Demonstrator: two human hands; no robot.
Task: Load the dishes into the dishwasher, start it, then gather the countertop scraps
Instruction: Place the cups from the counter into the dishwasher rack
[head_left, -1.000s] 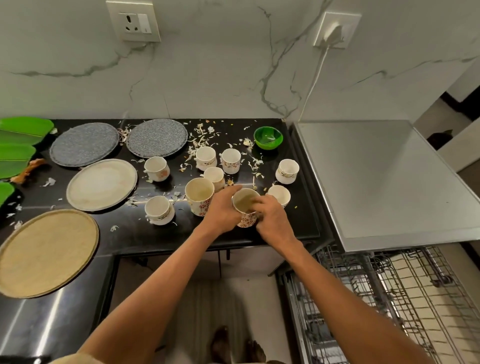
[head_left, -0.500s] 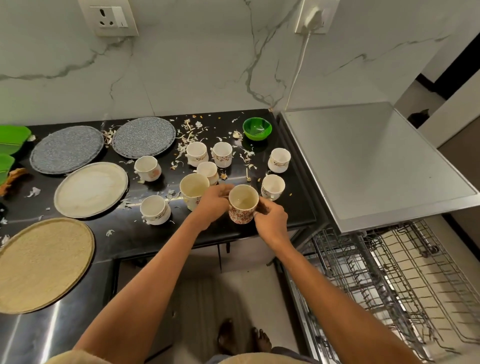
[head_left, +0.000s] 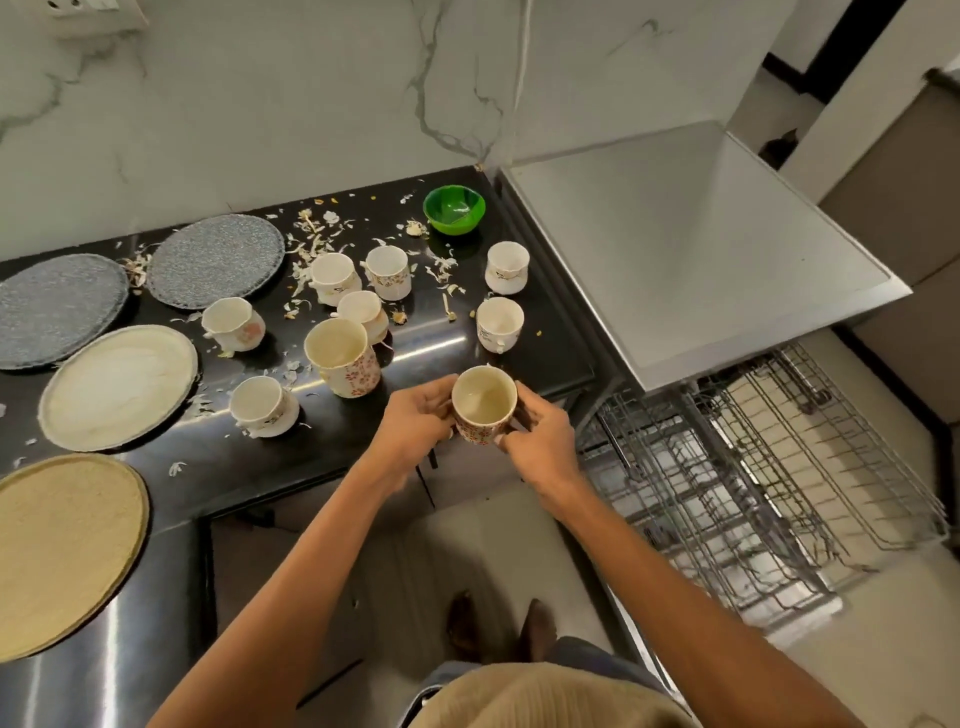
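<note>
At the front edge of the black stone countertop, just left of the open dishwasher: floral-patterned ceramic mug clasped from both sides, upright, mouth up. Left hand curled round the mug's left wall, right hand curled round its right wall, fingers clamped on the cup from each side. Bare floor below and in front of the mug; right of it, the pulled-out wire dishwasher rack under the grey steel dishwasher top.

Half a second back, held over the counter beside the second mug; now drawn nearer the body, past the counter edge and closer to the rack.

Left of the mug, from the far left: round tan woven mat at the counter's near corner, two grey speckled round plates by the marble wall, a pale round plate in front of them. Then small white cups, a taller floral mug well behind the left hand, three more white cups behind that. Pale vegetable scraps scattered among them. Behind the held mug, a small green plastic bowl near the wall, and two white cups just beside the dishwasher's side.
</note>
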